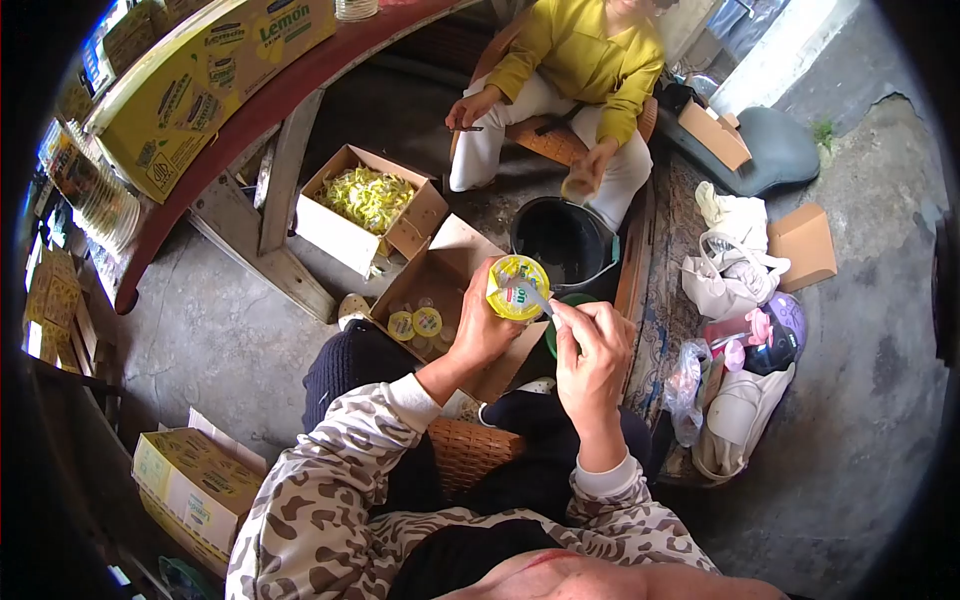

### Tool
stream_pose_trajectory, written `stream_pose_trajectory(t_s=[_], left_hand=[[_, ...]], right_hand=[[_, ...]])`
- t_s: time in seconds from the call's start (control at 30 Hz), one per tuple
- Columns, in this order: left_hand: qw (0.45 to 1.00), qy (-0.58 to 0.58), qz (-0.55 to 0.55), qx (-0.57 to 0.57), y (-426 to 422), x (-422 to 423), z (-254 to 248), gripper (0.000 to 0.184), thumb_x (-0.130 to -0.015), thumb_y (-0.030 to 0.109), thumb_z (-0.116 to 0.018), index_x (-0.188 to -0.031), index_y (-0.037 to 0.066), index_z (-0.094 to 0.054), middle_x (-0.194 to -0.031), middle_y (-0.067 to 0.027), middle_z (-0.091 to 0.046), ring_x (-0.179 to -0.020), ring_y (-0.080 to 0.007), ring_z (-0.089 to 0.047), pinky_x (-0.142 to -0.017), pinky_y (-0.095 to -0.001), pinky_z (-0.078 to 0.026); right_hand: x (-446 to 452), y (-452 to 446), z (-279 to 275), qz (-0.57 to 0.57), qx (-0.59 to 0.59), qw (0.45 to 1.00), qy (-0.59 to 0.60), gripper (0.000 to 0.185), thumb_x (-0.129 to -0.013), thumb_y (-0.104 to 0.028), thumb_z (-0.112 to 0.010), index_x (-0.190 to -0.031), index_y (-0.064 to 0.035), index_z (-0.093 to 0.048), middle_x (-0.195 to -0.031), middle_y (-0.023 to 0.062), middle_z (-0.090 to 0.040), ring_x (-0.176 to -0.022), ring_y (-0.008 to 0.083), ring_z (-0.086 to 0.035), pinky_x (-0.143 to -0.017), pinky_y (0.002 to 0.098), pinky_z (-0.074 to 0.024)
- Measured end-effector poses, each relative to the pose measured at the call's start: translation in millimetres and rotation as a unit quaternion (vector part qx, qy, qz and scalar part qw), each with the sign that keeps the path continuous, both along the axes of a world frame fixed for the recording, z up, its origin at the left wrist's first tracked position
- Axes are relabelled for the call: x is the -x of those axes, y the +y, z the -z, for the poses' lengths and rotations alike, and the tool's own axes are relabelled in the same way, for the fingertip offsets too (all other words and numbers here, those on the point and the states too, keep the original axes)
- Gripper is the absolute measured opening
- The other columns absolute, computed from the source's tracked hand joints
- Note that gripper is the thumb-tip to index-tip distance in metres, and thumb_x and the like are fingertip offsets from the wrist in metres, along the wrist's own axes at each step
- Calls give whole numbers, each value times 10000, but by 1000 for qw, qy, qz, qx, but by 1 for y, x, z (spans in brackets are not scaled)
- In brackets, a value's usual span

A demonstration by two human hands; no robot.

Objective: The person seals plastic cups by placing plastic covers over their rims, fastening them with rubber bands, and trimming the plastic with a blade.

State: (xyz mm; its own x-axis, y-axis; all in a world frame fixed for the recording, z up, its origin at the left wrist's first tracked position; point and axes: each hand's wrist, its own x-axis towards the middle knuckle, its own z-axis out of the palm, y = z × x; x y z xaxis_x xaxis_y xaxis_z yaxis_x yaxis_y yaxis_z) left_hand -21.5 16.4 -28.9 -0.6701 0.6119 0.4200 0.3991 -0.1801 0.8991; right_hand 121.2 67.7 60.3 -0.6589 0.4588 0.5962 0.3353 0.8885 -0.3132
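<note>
My left hand (483, 318) is wrapped round a plastic drink cup (517, 272) with a yellow-rimmed lid printed "Lemon", its lid turned up towards me. In my right hand (595, 350) a thin grey blade-like tool (538, 299) is pinched between thumb and fingers. Its tip lies over the cup's lid; whether it has cut the film I cannot tell. Below my hands stands an open cardboard box (425, 280) with several lidded cups (427, 321) inside.
Opposite sits a person in a yellow top (590, 60), holding a cup over a black bucket (560, 240). A box of yellow strips (365, 200) stands left of them. Lemon cartons (215, 90) line a red-edged table (290, 75). Bags (740, 410) lie at right.
</note>
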Motion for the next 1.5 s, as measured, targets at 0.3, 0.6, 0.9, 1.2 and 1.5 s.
stream_pose_trajectory(t_s=[0.3, 0.6, 0.9, 1.2, 1.5], left_hand=[[999, 37, -36, -10, 1, -8, 3, 561, -653, 53, -834, -1145, 23, -565, -1052, -158, -593, -1009, -389, -563, -875, -458, -454], [999, 26, -36, -14, 0, -12, 2, 570, -669, 60, -828, -1165, 26, -549, -1060, -165, -593, -1027, -395, -558, -892, -463, -448], [999, 18, -31, -13, 2, -9, 1, 534, -672, 59, -825, -1131, 19, -556, -1049, -170, -600, -1011, -402, -569, -871, -463, -464], [1000, -28, -1, -15, 2, -6, 0, 490, -671, 28, -813, -1094, 10, -567, -1020, -170, -625, -967, -377, -626, -841, -414, -507], [996, -83, 41, 1, 6, -3, 4, 434, -738, 40, -787, -1109, 29, -562, -1015, -117, -663, -944, -216, -661, -859, -334, -522]], right_hand=[[7, -9, -11, 23, -8, 998, -50, 296, -763, -30, -741, -1052, -99, -741, -925, 37, -590, -899, 217, -594, -862, 391, -400], [14, -12, -19, 32, -15, 996, -81, 300, -743, -33, -747, -1037, -89, -751, -943, 49, -604, -922, 224, -601, -869, 401, -400], [18, -14, -18, 35, -12, 995, -91, 250, -772, -34, -727, -1014, -92, -755, -911, 44, -604, -905, 226, -597, -861, 397, -401], [5, -4, -16, 31, 12, 995, -95, 247, -759, -35, -734, -997, -98, -758, -928, 44, -601, -931, 231, -593, -868, 403, -395], [-20, 41, -12, 65, 109, 991, 32, 166, -831, -20, -691, -960, -113, -738, -847, 40, -617, -839, 241, -615, -819, 396, -420]])
